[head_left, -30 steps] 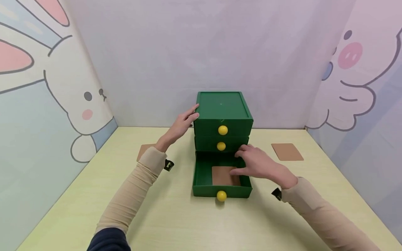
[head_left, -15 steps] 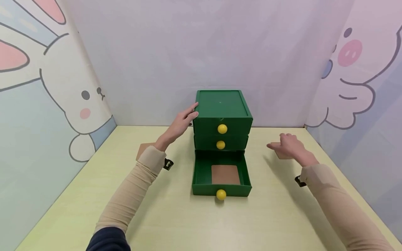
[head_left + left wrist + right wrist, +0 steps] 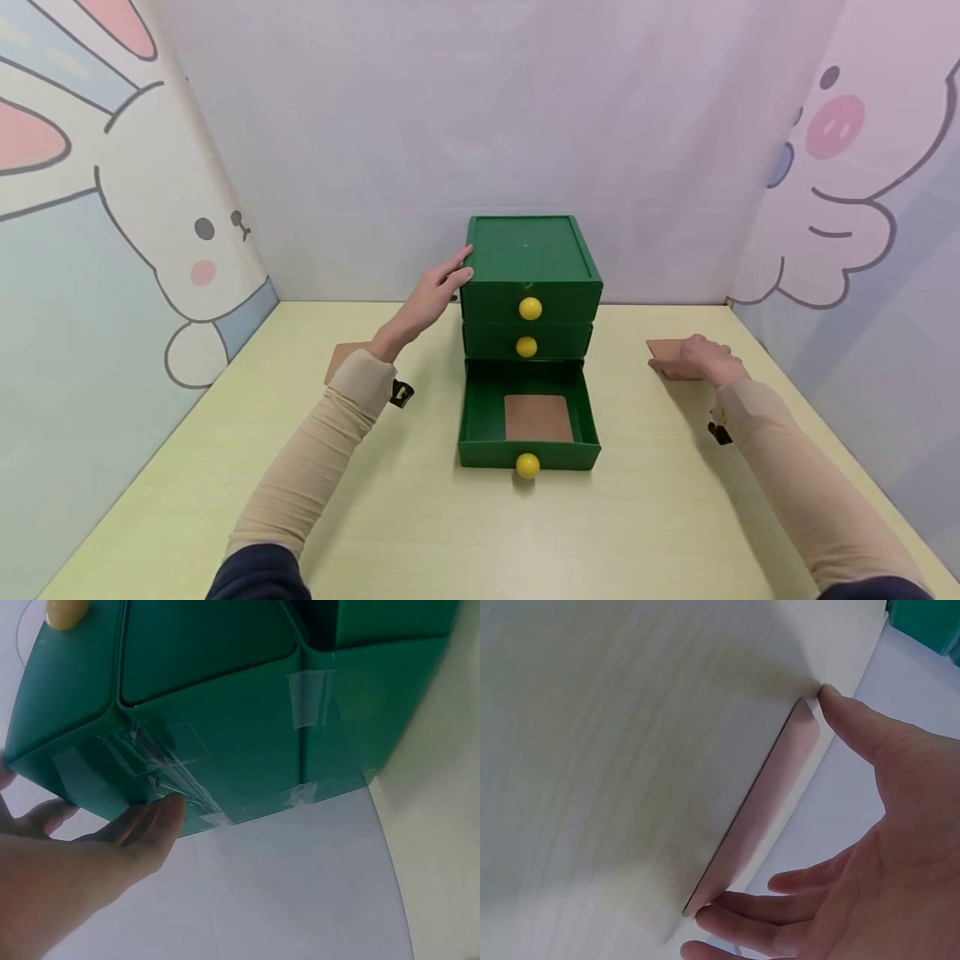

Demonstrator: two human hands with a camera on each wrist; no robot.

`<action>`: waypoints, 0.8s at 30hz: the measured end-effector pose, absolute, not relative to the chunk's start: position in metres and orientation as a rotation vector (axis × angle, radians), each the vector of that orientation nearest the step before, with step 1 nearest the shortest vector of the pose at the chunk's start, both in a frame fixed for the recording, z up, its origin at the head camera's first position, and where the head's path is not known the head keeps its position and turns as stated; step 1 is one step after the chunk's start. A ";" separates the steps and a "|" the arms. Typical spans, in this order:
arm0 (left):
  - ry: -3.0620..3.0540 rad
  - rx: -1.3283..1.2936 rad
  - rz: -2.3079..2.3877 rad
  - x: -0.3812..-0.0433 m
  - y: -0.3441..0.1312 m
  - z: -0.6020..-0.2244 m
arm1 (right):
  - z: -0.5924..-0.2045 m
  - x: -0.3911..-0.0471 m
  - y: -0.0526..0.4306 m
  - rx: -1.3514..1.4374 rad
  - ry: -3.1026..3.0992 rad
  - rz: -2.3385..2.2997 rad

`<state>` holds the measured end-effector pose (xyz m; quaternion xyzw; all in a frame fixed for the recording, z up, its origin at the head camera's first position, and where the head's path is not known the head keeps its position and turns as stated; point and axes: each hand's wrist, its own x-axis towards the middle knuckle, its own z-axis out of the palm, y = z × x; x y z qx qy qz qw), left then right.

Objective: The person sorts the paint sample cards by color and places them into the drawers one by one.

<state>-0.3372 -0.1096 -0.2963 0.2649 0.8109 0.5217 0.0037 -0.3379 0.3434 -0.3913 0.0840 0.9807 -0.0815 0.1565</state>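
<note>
My left hand (image 3: 426, 300) rests against the left side of a green drawer unit (image 3: 532, 250), its fingers fairly straight on the taped side panel in the left wrist view. Yellow ball knobs sit on the drawers; the bottom drawer (image 3: 483, 421) is pulled out, with a brown square pad (image 3: 538, 418) lying flat inside. On the right, my right hand (image 3: 705, 360) reaches over another brown square pad (image 3: 761, 810) on the table. Its thumb and fingers are spread to opposite ends of that pad, the thumb tip close to one corner and fingertips at the other end.
A third brown pad (image 3: 343, 358) lies on the table (image 3: 420, 533) at the left, partly hidden behind my left forearm. Behind the unit stands a pale wall (image 3: 360, 150), with cartoon-printed side walls left and right.
My right hand has left the bottom drawer, moved right and come down over the right-hand pad. The left hand stays on the unit's side.
</note>
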 end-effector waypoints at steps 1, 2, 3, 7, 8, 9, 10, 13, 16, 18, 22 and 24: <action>2.543 0.832 1.637 -0.337 -0.110 -0.296 | -0.391 -0.339 0.344 0.248 2.807 -0.236; 2.543 0.834 1.638 -0.336 -0.110 -0.296 | -0.391 -0.339 0.344 0.255 2.807 -0.242; 2.544 0.834 1.640 -0.336 -0.109 -0.296 | -0.391 -0.339 0.344 0.263 2.809 -0.247; 2.543 0.827 1.644 -0.336 -0.109 -0.296 | -0.392 -0.340 0.342 0.311 2.802 -0.271; 2.543 0.824 1.643 -0.336 -0.109 -0.296 | -0.393 -0.340 0.342 0.301 2.814 -0.270; 2.544 0.822 1.644 -0.336 -0.109 -0.296 | -0.393 -0.340 0.341 0.298 2.821 -0.270; 2.542 0.821 1.644 -0.336 -0.109 -0.296 | -0.393 -0.341 0.341 0.302 2.821 -0.273; 2.537 0.819 1.646 -0.336 -0.110 -0.297 | -0.392 -0.339 0.338 0.265 2.852 -0.275; 2.531 0.818 1.646 -0.336 -0.110 -0.297 | -0.390 -0.335 0.337 0.193 2.888 -0.295; 2.526 0.822 1.646 -0.336 -0.110 -0.297 | -0.386 -0.330 0.336 0.104 2.935 -0.305; 2.513 0.828 1.648 -0.334 -0.110 -0.294 | -0.380 -0.321 0.334 -0.030 3.012 -0.378; 2.508 0.828 1.644 -0.328 -0.109 -0.289 | -0.377 -0.316 0.330 -0.078 3.045 -0.417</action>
